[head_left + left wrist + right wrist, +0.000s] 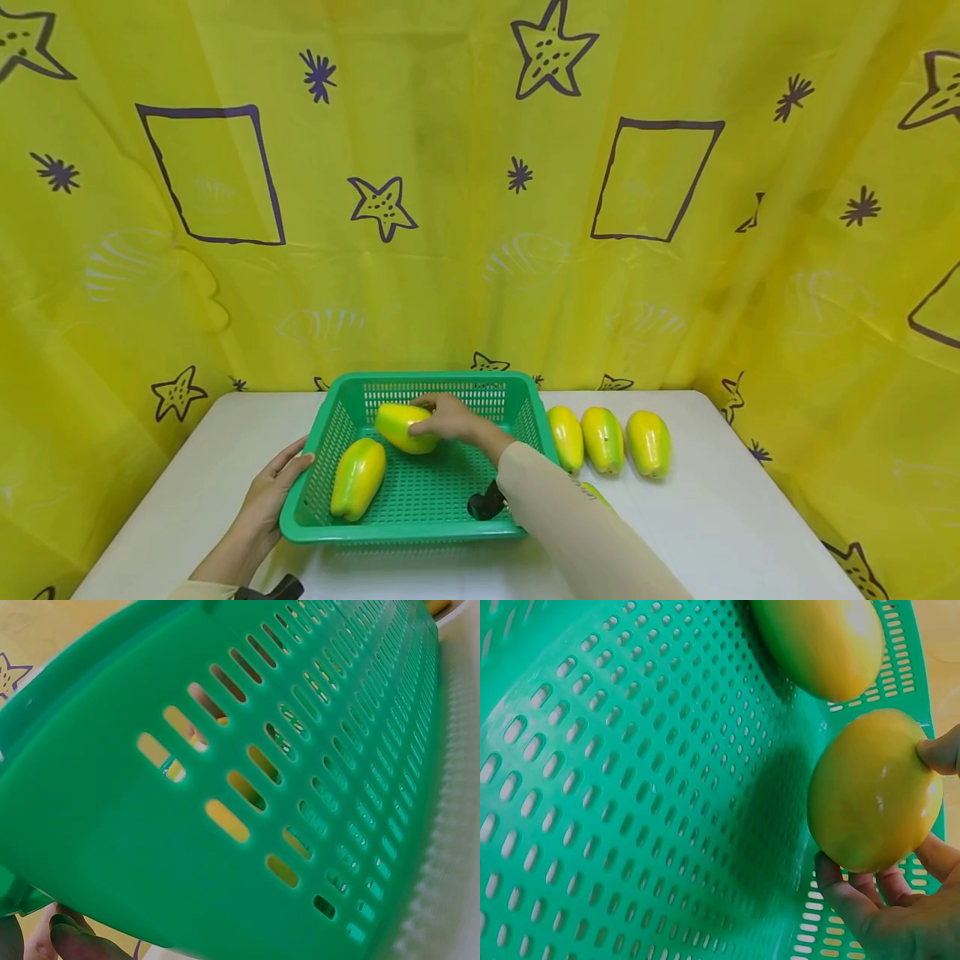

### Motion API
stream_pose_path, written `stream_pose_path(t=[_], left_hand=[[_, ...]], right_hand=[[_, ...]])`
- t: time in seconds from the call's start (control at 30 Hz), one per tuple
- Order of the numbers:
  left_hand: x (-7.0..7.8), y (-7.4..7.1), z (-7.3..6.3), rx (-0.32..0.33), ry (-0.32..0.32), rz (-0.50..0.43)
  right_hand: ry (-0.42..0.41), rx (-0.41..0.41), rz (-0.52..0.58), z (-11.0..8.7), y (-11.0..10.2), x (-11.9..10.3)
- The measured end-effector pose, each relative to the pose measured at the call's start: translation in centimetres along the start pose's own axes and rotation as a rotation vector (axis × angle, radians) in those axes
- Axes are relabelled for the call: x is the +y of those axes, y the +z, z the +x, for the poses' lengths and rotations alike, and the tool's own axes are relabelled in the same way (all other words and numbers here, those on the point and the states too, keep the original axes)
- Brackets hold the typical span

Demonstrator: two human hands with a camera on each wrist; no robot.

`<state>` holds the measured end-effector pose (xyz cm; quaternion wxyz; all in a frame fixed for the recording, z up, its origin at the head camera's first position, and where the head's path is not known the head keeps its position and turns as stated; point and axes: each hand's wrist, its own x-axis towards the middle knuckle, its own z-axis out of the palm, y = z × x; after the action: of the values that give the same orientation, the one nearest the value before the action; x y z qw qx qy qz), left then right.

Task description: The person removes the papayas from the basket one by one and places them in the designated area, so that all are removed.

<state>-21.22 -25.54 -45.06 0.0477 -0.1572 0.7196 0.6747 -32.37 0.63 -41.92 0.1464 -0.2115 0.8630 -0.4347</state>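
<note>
My right hand (450,417) grips a yellow-green papaya (399,425) inside the green plastic basket (420,532), near its back wall. In the right wrist view the thumb presses one side of that papaya (874,791) and the curled fingers (847,900) hold the other. A second papaya (358,479) lies along the basket's left side. At the left rim my left hand (264,496) holds the basket, thumb over the edge and fingers outside. The left wrist view is mostly filled by the slotted basket wall (112,832), with fingertips (82,941) at its lower left.
Right of the basket, several papayas (603,440) stand in a row on the white table (720,517). Another papaya (596,493) is mostly hidden behind my right sleeve (577,525). A yellow patterned curtain (450,283) closes off the back and sides.
</note>
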Motion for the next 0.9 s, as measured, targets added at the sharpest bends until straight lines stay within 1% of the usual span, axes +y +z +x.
stream_pose_path(t=[0.1, 0.23, 0.37, 0.57, 0.73, 0.9], left_hand=[[0.1, 0.0, 0.0, 0.001, 0.001, 0.004], [0.1, 0.1, 0.1, 0.003, 0.008, 0.003], [0.1, 0.1, 0.3, -0.001, 0.015, -0.01], [0.0, 0.1, 0.4, 0.002, 0.011, -0.002], [0.1, 0.1, 0.2, 0.003, 0.007, -0.003], [0.1, 0.1, 0.0, 0.012, 0.002, 0.014]], right_hand=[[0.008, -0.018, 0.032, -0.1, -0.4, 0.2], [0.013, -0.041, 0.044, -0.4, -0.7, 0.5], [0.028, -0.041, 0.047, -0.7, -1.1, 0.7], [0.052, -0.047, 0.078, -1.3, -1.9, 0.8], [0.044, -0.072, 0.107, -1.8, -2.6, 0.6], [0.034, -0.101, 0.136, -2.3, -3.4, 0.3]])
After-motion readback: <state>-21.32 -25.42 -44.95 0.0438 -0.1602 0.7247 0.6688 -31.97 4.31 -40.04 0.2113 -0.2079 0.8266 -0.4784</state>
